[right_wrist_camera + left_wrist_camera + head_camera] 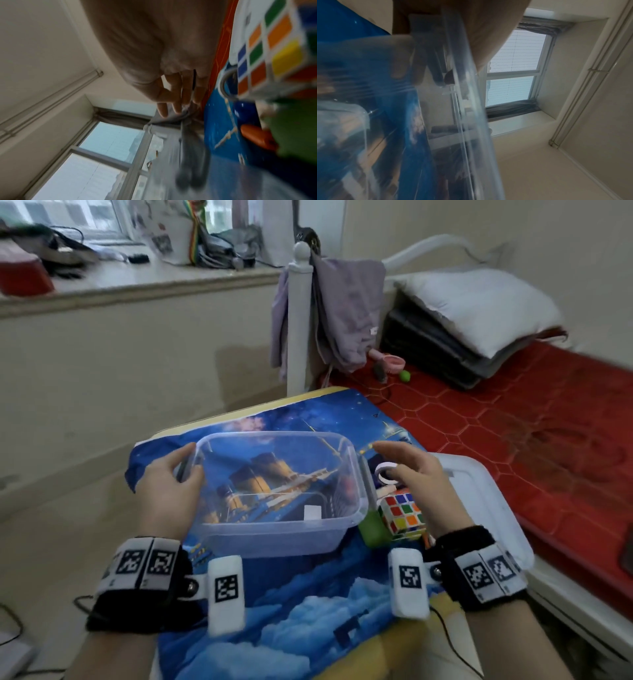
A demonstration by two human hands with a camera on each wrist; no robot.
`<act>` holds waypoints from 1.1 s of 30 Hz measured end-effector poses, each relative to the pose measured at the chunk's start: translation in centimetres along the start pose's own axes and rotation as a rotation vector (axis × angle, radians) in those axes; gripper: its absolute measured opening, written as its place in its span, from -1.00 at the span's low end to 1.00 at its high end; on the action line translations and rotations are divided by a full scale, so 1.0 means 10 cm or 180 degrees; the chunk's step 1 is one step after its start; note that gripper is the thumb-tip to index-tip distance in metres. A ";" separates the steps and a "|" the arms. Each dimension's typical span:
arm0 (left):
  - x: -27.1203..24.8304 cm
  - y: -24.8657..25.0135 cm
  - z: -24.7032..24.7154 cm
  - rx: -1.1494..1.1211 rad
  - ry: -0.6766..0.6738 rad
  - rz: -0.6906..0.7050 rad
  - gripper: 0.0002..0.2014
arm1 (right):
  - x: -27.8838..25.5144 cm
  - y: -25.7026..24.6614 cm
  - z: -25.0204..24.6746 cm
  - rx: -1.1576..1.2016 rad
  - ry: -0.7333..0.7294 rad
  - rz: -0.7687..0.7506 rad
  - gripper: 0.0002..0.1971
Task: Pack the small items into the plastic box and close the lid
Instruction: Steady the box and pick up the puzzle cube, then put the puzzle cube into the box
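- Your left hand (168, 491) grips the left rim of the box (274, 537), fingers curled over the edge
- The box sits open on the blue cloth (291, 611), with only a small white label inside
- Your right hand (421, 487) hovers just right of the box, fingers straight and loosely spread, holding nothing
- Cube (404, 515), white ring (385, 472) and green item (371, 529) lie right of the box, under that hand
- The lid (486, 501) lies further right
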State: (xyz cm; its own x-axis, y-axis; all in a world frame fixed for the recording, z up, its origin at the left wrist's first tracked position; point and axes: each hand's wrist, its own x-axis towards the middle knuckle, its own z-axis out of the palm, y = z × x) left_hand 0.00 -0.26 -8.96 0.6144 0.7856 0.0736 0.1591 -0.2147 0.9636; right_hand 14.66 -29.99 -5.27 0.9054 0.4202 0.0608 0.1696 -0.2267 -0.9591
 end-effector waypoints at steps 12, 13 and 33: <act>-0.05 0.05 -0.01 -0.0144 0.0043 -0.0359 -0.53 | -0.18 0.25 -0.28 -0.1777 -0.1005 0.0614 -0.32; -0.06 0.05 -0.01 -0.0186 0.0023 -0.0431 -0.50 | -0.16 0.29 -0.26 -0.2099 -0.1066 0.0558 -0.30; -0.46 0.09 0.09 -0.0304 -0.0024 -0.0325 -0.58 | -0.29 -1.15 0.42 -0.1385 -0.1307 -0.0081 -0.44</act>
State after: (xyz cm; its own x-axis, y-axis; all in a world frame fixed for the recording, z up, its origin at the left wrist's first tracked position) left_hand -1.98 -4.58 -8.72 0.6045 0.7961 -0.0278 0.1471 -0.0773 0.9861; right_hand 8.42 -24.93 4.38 0.6893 0.7157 -0.1128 0.4115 -0.5149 -0.7521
